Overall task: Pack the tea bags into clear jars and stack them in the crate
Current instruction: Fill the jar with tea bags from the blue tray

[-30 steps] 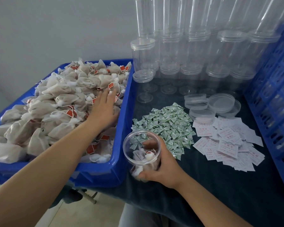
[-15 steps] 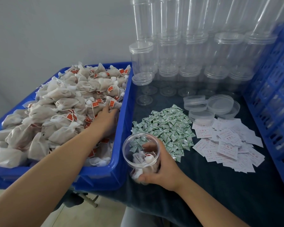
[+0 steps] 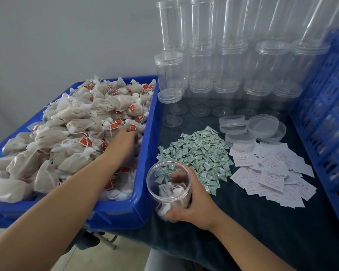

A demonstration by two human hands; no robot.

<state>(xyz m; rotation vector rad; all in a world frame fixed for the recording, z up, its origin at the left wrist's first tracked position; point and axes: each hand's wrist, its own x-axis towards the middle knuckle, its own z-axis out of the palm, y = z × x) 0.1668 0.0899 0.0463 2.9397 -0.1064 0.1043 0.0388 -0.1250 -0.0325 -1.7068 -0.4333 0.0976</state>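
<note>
Head view: right hand (image 3: pixel 192 208) nearest, fingers curled round open jar (image 3: pixel 169 188), thumb low on its wall. Jar long axis tilted, mouth up and toward camera, few tea bags inside. Beyond fingers: green sachets (image 3: pixel 196 153), white slips (image 3: pixel 270 173). Left hand (image 3: pixel 123 142) in blue bin (image 3: pixel 145 192), fingertips buried among tea bags (image 3: pixel 76 130); grip cannot be told. Farthest: stacked empty jars (image 3: pixel 223 65), blue crate (image 3: pixel 325 118).

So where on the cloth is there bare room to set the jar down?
Bare cloth lies at the near right, bordered by the paper slips, the crate and the right hand holding the jar. Farther back it is crowded: sachets, lids and empty jars.
</note>
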